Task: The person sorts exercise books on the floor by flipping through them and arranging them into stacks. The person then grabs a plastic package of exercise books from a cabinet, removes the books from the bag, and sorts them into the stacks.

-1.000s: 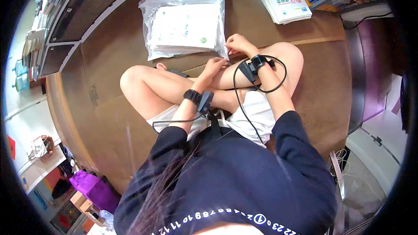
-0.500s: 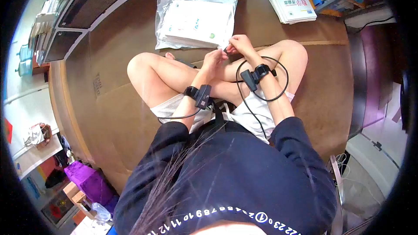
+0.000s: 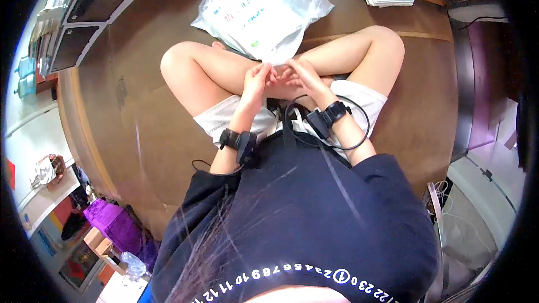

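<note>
Beyond crossed legs (image 3: 210, 70), on brown floor (image 3: 140, 146): plastic bag (image 3: 311, 5), near edge reaching legs, printed booklets (image 3: 247, 17) inside. Bag judged light, limp, slippery, easy to tear; booklets likely weighty together, bendable, corners easily creased. Best hold: bag edge by fingertip pinch; full load from beneath booklets, both sides. Left hand (image 3: 256, 81): fingers nearly closed, pinching near edge of bag. Right hand (image 3: 307, 78): thumb and forefinger nipping same edge, just beside left; other fingers loosely curled.

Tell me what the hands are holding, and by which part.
The clear plastic bag with booklets inside, by its near edge: the left hand and right hand both appear to pinch it there.
</note>
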{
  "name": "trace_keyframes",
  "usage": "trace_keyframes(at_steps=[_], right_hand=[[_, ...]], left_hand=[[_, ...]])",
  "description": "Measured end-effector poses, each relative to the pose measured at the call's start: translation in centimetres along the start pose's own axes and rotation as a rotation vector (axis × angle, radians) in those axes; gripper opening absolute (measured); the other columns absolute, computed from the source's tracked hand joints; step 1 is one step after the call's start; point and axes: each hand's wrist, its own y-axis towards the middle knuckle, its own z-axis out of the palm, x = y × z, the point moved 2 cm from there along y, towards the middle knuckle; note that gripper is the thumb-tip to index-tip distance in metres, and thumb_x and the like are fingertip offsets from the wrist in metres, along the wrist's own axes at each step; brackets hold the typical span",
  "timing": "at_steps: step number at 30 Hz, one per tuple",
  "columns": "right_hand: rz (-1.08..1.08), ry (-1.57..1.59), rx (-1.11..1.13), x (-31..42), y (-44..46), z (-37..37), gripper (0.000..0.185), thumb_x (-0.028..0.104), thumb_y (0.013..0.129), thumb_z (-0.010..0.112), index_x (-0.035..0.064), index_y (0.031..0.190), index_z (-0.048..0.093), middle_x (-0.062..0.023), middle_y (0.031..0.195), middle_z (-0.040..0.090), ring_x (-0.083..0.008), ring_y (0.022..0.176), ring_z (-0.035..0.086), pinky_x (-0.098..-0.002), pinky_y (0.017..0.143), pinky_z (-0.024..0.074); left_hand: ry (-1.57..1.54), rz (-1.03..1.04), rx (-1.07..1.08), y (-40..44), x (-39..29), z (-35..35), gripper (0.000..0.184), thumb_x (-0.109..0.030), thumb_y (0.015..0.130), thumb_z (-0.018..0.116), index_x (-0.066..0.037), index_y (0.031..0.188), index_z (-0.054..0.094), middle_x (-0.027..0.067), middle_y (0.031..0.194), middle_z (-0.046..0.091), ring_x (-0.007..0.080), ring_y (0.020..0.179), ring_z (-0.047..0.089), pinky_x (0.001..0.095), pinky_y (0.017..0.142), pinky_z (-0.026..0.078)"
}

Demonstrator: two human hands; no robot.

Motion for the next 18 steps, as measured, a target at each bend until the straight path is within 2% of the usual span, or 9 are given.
trace_keyframes(at_steps=[4,5,8,9,12,15,18], right_hand=[[-0.081,-0.052,0.051,0.9,0.3,-0.7,0.03,0.031,0.091,0.052,0.0029,0.089,0.06,-0.0058,0.074,0.062,-0.0134,0.064,0.061,-0.0243,0.057,0.0498],[-0.089,-0.079,0.053,1.2,0.6,-0.9,0.03,0.032,0.091,0.052,0.0027,0.088,0.06,-0.006,0.074,0.062,-0.0134,0.064,0.061,-0.0241,0.057,0.05],[-0.043,-0.117,-0.015,0.8,1.1,-0.9,0.031,0.032,0.091,0.053,0.0021,0.087,0.059,-0.0067,0.074,0.062,-0.0134,0.063,0.061,-0.0233,0.056,0.0506],[-0.041,-0.115,-0.031,0.5,1.4,-0.9,0.03,0.03,0.09,0.054,0.0002,0.089,0.057,-0.0093,0.075,0.062,-0.0163,0.062,0.062,-0.0254,0.052,0.0507],[-0.056,-0.117,-0.052,-0.3,2.2,-0.6,0.031,0.031,0.091,0.054,0.0002,0.088,0.055,-0.0103,0.076,0.062,-0.0175,0.059,0.062,-0.0263,0.05,0.0505],[-0.011,-0.147,-0.032,0.1,2.1,-0.7,0.03,0.032,0.092,0.053,0.0029,0.087,0.053,-0.0086,0.076,0.061,-0.0148,0.062,0.061,-0.0255,0.054,0.052],[-0.032,-0.154,-0.041,-0.1,2.1,-0.6,0.029,0.033,0.092,0.053,0.0037,0.088,0.054,-0.0083,0.076,0.061,-0.0155,0.062,0.062,-0.0249,0.053,0.0513]], left_hand=[[-0.028,-0.067,-0.012,-0.1,-0.6,0.4,0.03,-0.025,0.096,0.047,-0.007,0.074,0.055,0.0008,0.061,0.054,0.0101,0.061,0.055,0.0226,0.056,0.044],[0.042,-0.051,0.006,-0.2,-0.7,0.6,0.03,-0.026,0.097,0.044,-0.006,0.076,0.052,0.0012,0.057,0.051,0.0129,0.055,0.057,0.0246,0.051,0.046],[0.249,-0.058,0.068,1.0,0.6,-0.5,0.032,-0.026,0.097,0.043,-0.004,0.075,0.051,0.002,0.056,0.049,0.014,0.05,0.056,0.0254,0.049,0.048],[0.268,-0.111,0.023,0.6,0.1,-0.2,0.032,-0.026,0.097,0.044,-0.003,0.075,0.05,0.0019,0.055,0.047,0.0143,0.048,0.055,0.0256,0.047,0.048],[0.4,-0.122,0.006,0.6,-0.1,0.0,0.033,-0.026,0.097,0.043,-0.003,0.074,0.05,0.0016,0.055,0.047,0.0145,0.047,0.053,0.0263,0.047,0.049],[0.329,-0.088,-0.03,0.8,0.3,-0.1,0.037,-0.022,0.096,0.044,0.005,0.072,0.053,0.0077,0.054,0.052,0.0179,0.046,0.058,0.0297,0.042,0.049],[0.591,-0.001,-0.041,0.7,-0.4,-0.1,0.033,-0.022,0.094,0.046,0.004,0.076,0.057,0.0104,0.054,0.054,0.0237,0.05,0.061,0.0343,0.048,0.051]])
